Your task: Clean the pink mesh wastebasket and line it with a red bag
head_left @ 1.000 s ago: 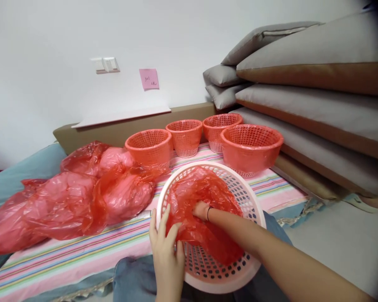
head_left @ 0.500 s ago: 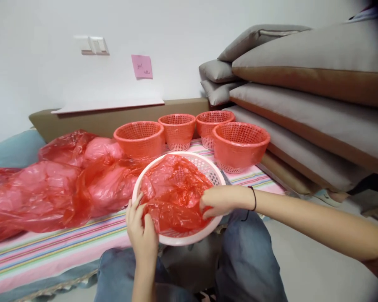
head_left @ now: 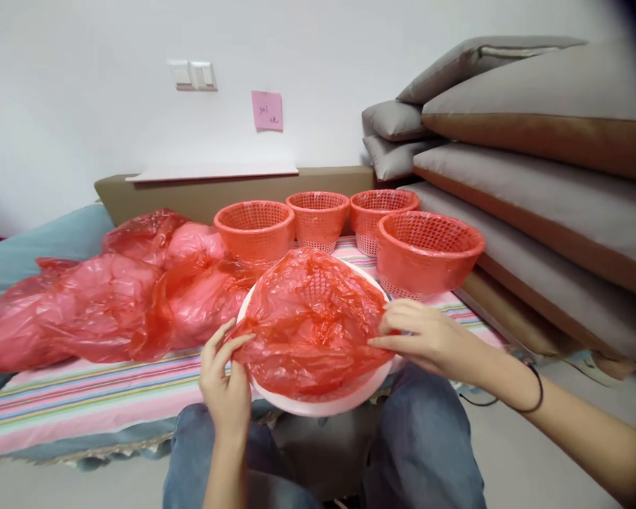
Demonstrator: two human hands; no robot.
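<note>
A thin red plastic bag [head_left: 318, 318] lies spread inside a white perforated basket [head_left: 318, 408] in front of my knees, and covers most of its inside. At the basket's left rim my left hand [head_left: 225, 385] pinches the edge of the bag between thumb and fingers. Opposite it, my right hand [head_left: 429, 336] grips the bag's edge at the right rim, palm down. The bag's near edge is stretched between the two hands, a little inside the near rim.
Several baskets covered in red plastic, one of them a wide basket [head_left: 429, 258], stand behind. Stuffed red bags [head_left: 116, 297] lie on the striped cloth [head_left: 111, 396] at left. Stacked grey cushions [head_left: 540, 162] rise at right. A pink note [head_left: 268, 111] is on the wall.
My right hand has moved from inside the basket out to its right rim, drawing the bag wider across it. My left hand has taken the bag's edge at the left rim.
</note>
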